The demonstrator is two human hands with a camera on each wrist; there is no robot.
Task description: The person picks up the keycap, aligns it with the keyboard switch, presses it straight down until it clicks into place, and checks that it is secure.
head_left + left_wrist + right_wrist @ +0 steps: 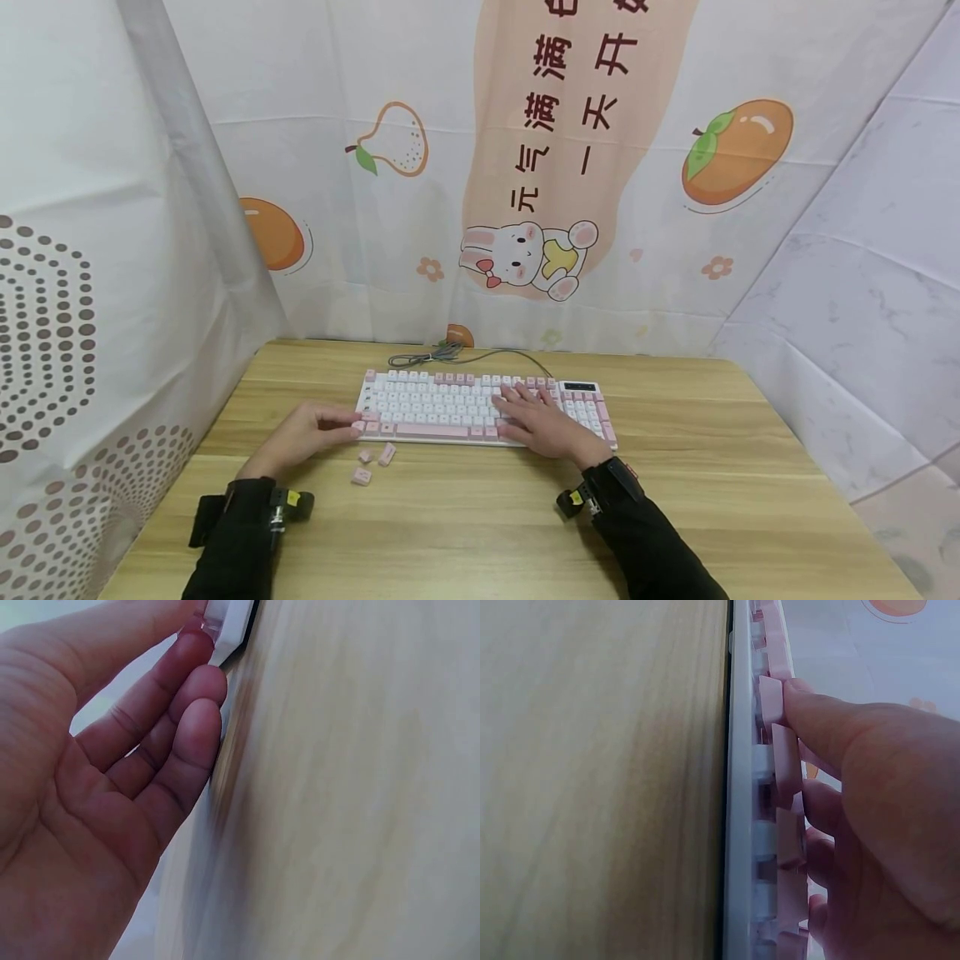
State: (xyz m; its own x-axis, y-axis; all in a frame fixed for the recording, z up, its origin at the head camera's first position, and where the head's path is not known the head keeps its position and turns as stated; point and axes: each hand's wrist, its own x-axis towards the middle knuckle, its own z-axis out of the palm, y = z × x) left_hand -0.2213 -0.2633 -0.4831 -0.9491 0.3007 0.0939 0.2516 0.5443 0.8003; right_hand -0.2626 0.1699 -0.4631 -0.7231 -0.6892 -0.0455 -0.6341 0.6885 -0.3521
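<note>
A white and pink keyboard (438,408) lies flat on the table. At its front left corner, my left hand (309,433) has its thumb and index fingertips on either side of a pink keycap (360,426), pinching it. In the left wrist view the other fingers curl loosely beside the keyboard's white corner (236,626); the thumb tip is out of frame. Spread over the right part of the keys, my right hand (551,425) rests with its thumb touching a pink front-row key (772,701). Loose pink keycaps (362,476) lie in front of the keyboard's left end.
Behind the keyboard, a grey cable (427,358) lies coiled on the wooden table (465,533). A printed white curtain (390,275) hangs along the back edge, and more sheeting stands at both sides.
</note>
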